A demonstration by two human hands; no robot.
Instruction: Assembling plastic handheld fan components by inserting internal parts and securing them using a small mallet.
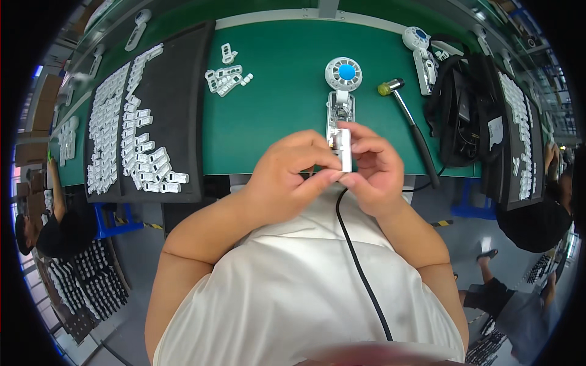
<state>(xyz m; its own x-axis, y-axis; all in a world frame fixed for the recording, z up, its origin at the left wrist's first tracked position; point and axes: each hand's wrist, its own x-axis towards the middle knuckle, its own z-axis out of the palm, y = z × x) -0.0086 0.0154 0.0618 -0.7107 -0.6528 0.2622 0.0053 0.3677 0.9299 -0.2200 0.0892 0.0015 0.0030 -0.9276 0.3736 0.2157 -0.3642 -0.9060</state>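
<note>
At the table's near edge, a small white plastic casing piece (346, 150) is held upright between my two hands. My left hand (284, 174) pinches its lower left side with the thumb and fingertips. On the other side, my right hand (375, 171) has its fingers curled around the piece's right edge and its thumb at the bottom. Just beyond lies a small handheld fan (343, 74) with a round white head and blue centre. Its opened handle (340, 108) shows inner parts, and its lower end is hidden behind the casing piece and my fingers.
Small white parts (227, 79) lie on the green table (274, 52). A black tray (177, 73) of white pieces stands left. Right are a hammer (409, 119), another fan (421, 58), a black bag (461, 116) and a second tray (503, 128). A black cable (354, 262) crosses my front.
</note>
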